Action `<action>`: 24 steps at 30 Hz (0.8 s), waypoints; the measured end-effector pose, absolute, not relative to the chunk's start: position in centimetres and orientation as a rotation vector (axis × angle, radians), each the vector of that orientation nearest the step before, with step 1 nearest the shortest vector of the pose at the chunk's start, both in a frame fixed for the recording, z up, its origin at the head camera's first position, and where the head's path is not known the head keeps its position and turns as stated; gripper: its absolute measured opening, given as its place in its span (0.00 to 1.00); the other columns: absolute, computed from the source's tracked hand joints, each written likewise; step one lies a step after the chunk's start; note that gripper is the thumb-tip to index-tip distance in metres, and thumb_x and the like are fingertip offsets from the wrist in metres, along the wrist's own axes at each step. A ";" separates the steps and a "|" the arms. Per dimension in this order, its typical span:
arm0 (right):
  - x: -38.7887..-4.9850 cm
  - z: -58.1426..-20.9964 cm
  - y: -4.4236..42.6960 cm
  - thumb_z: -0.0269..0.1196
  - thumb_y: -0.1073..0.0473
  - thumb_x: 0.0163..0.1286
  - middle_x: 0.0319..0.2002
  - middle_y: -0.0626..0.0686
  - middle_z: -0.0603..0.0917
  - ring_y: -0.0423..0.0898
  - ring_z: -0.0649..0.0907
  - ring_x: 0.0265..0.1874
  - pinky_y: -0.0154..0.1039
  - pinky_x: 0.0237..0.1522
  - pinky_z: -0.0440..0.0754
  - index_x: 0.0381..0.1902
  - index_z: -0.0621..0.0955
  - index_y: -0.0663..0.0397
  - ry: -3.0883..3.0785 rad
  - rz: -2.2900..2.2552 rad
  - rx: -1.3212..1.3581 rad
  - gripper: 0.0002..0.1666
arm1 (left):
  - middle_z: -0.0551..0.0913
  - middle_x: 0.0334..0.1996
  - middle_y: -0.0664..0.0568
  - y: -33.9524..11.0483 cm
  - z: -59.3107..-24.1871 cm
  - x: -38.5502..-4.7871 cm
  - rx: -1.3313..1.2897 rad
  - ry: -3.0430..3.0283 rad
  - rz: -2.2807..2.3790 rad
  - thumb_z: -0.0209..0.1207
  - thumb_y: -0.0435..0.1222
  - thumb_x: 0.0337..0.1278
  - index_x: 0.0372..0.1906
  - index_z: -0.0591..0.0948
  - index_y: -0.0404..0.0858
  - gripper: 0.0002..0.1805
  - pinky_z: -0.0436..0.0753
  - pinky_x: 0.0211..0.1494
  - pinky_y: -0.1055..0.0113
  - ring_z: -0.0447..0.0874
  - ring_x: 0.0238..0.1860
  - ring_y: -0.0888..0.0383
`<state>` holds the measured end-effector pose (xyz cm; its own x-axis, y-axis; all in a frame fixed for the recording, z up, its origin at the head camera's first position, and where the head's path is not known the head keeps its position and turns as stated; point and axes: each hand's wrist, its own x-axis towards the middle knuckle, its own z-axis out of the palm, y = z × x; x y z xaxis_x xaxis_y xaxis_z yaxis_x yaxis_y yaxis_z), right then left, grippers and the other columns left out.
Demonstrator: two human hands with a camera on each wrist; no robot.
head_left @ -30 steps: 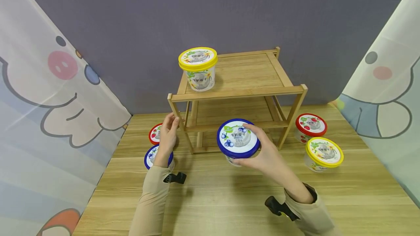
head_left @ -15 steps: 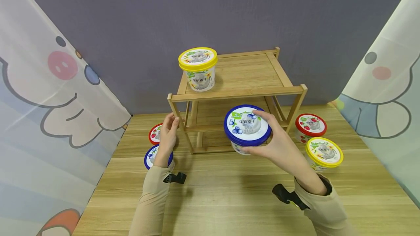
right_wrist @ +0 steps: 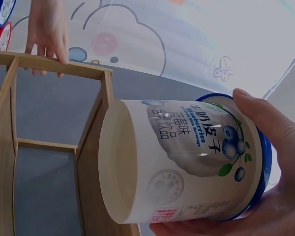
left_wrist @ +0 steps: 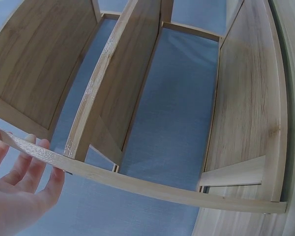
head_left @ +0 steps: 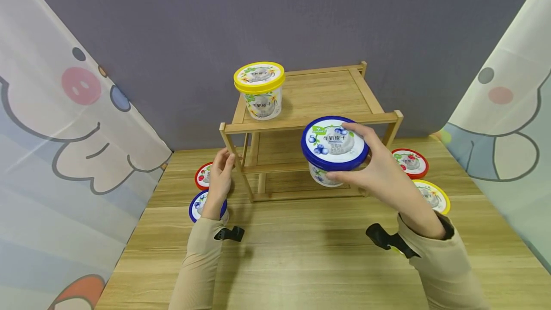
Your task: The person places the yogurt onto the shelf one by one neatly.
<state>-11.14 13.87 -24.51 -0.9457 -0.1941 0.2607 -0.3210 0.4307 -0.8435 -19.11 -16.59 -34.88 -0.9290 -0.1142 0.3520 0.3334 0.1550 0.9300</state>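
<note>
My right hand [head_left: 383,169] grips a tub with a blue lid and blueberry print [head_left: 335,143], thumb on one side and fingers on the other. In the head view the tub is raised in front of the two-tier wooden rack [head_left: 331,97], overlapping its upper front rail. The right wrist view shows the printed side of the blueberry tub [right_wrist: 187,157] and its pale bottom. At the rack's front left post, my left hand [head_left: 221,171] has its thumb and fingers around the wood, seen closer in the left wrist view on the post [left_wrist: 137,184].
A yellow-lidded tub [head_left: 260,91] stands at the rack's upper left. Beside the left arm are a red-lidded tub [head_left: 203,176] and a blue-lidded tub [head_left: 199,205]. Right of the rack stand another red-lidded tub [head_left: 411,162] and yellow-lidded tub [head_left: 432,195], partly covered by my right arm.
My right hand has lifted the blueberry tub higher and shifted it to the right, from below the middle rail up to the upper rail. The left hand stays on the post.
</note>
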 end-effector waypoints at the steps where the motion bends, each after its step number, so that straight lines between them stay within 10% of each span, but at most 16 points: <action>1: -11.3 -24.3 14.0 0.72 0.57 0.45 0.59 0.57 0.60 0.54 0.66 0.55 0.52 0.53 0.65 0.65 0.56 0.43 -2.552 1.546 0.459 0.52 | 0.75 0.33 0.59 -16.7 -35.2 -19.3 -0.210 -2.096 -1.834 0.44 0.28 0.63 0.51 0.68 0.24 0.14 0.71 0.46 0.65 0.71 0.37 0.66; 8: -12.3 -22.5 14.5 0.71 0.59 0.46 0.59 0.58 0.60 0.54 0.67 0.54 0.53 0.52 0.67 0.66 0.56 0.45 -2.562 1.541 0.506 0.52 | 0.75 0.32 0.63 -16.9 -35.6 -19.7 -0.226 -2.087 -1.831 0.44 0.29 0.63 0.51 0.68 0.24 0.15 0.71 0.44 0.68 0.72 0.36 0.66; 15: -13.7 -21.0 15.2 0.68 0.60 0.51 0.58 0.60 0.61 0.55 0.68 0.53 0.50 0.49 0.70 0.66 0.54 0.48 -2.597 1.570 0.553 0.49 | 0.74 0.39 0.39 -17.1 -36.3 -20.2 -0.214 -2.093 -1.821 0.45 0.30 0.63 0.51 0.68 0.25 0.15 0.70 0.42 0.75 0.71 0.35 0.67; 24: -15.5 -19.0 15.9 0.67 0.56 0.53 0.62 0.60 0.56 0.57 0.64 0.56 0.57 0.53 0.65 0.66 0.52 0.43 -2.654 1.542 0.474 0.49 | 0.75 0.36 0.54 -17.5 -37.2 -20.8 -0.208 -2.092 -1.796 0.46 0.33 0.63 0.51 0.69 0.27 0.16 0.72 0.46 0.64 0.72 0.37 0.68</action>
